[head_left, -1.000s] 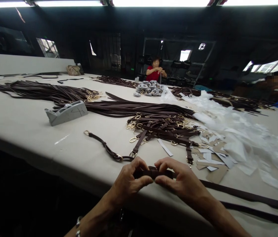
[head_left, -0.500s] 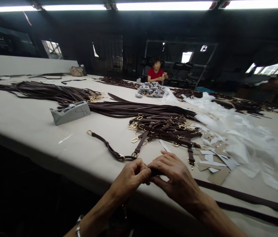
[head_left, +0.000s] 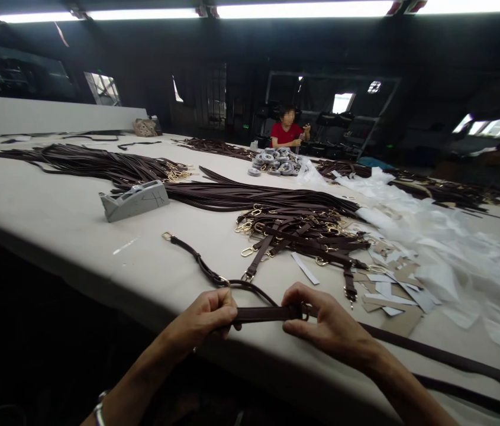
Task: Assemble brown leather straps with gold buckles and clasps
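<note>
A dark brown leather strap is stretched between my hands at the table's near edge. My left hand pinches its left end between thumb and fingers. On the right, my right hand grips the strap near a dark loop and a metal ring. Just beyond lies a thin strap with a gold buckle, curving toward my hands. A heap of short brown straps with gold rings and clasps sits behind it. More strap runs along the table to the right of my right hand.
A grey tape dispenser stands at left, near long strap bundles. Paper and card strips and crumpled clear plastic lie at right. Grey rolls are further back. A person in red sits across the table; another is far right.
My hands have moved apart, exposing a length of strap between them. The view has shifted slightly, and the person in red has raised a hand.
</note>
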`<act>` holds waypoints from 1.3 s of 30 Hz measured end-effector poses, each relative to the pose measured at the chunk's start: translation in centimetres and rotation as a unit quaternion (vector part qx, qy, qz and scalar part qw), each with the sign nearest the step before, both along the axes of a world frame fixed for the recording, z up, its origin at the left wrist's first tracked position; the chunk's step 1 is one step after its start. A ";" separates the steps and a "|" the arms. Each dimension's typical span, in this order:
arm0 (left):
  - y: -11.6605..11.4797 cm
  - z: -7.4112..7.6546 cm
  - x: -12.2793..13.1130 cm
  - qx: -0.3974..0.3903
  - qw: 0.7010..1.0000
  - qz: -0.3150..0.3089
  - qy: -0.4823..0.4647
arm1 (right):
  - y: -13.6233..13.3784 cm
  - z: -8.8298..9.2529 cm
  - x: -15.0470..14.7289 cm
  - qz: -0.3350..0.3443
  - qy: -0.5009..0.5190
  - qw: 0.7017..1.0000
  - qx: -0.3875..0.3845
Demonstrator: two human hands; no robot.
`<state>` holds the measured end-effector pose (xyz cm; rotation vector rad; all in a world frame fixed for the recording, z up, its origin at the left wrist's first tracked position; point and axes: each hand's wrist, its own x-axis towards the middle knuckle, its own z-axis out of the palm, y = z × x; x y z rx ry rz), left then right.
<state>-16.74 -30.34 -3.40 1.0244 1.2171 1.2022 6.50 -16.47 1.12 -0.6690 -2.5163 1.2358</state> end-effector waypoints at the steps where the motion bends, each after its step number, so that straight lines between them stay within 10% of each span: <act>1: 0.1 0.1 0.1 0.008 1.000 0.006 0.014 | 0.0 0.4 -0.2 0.012 -0.018 1.000 -0.019; 9: 1.2 1.8 1.3 0.039 0.997 -0.030 0.063 | -1.3 0.9 -4.1 0.083 -0.090 0.986 -0.113; 16: -0.8 0.0 -0.2 0.057 0.994 -0.042 0.084 | 0.5 1.2 -3.8 0.009 -0.036 0.962 -0.271; 30: 0.3 -0.9 1.7 0.120 0.969 0.069 0.203 | -0.4 -0.7 -4.0 -0.018 -0.155 0.972 -0.177; 39: 0.7 -1.6 2.4 0.208 0.896 0.098 0.379 | -0.6 -0.9 -3.9 -0.042 -0.106 0.978 -0.175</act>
